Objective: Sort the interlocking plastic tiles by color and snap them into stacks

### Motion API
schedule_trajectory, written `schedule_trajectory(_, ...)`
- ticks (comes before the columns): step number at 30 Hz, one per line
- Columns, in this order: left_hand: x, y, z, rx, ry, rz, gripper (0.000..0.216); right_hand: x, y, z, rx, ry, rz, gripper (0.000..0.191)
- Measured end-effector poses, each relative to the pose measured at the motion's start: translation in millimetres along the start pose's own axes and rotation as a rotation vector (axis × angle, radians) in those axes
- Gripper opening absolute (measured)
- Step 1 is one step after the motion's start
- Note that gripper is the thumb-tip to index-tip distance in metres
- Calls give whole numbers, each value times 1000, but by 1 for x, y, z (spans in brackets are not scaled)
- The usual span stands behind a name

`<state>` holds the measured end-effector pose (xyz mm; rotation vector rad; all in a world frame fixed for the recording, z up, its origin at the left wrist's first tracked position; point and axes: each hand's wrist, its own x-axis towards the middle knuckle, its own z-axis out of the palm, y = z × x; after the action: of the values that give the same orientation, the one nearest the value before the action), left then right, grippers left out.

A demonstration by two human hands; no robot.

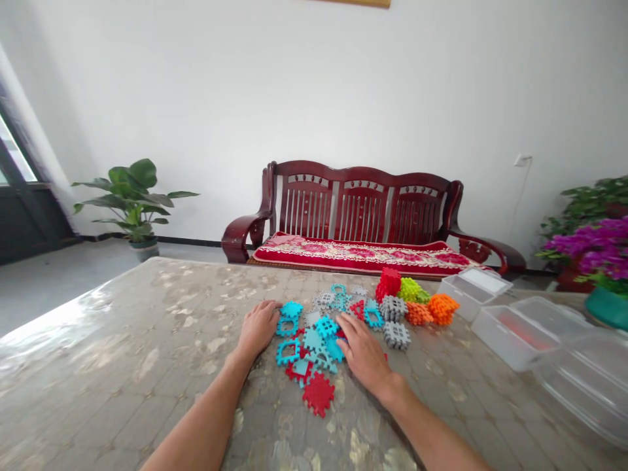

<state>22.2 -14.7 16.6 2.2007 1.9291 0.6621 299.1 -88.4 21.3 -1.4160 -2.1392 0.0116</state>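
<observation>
Rested the left hand [260, 324], fingers close together, at the left edge of the loose toothed pieces [314, 339], beyond and left of the large red piece [318, 393], and the right hand [364, 350] beyond and right of it, fingers slightly apart over the same scatter, with any grip under either impossible to tell. Judged the pieces, spread mostly beyond that red one, light, fairly stiff, slightly slick and hardly fragile, best pinched by a notched edge or, on a hollow blue frame [280, 354], by the rim.
</observation>
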Motion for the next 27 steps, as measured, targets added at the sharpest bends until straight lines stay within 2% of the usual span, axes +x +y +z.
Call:
schedule_trajectory(4,1,-2,-1,-49,18,27,37,-3,3,2,-28,90,-36,43)
schedule_trajectory(7,2,-4,-1,-75,15,16,38,-7,0,-2,-39,109,-75,40)
schedule_trajectory(15,-2,-1,-1,11,18,41,39,-11,-13,-9,-116,-29,-209,44)
schedule_trajectory(22,-3,0,0,59,-11,54,47,-12,-13,-9,-149,-35,-185,45)
schedule_trajectory(27,-10,1,7,117,-10,13,48,-14,-11,-8,-124,-34,-193,46)
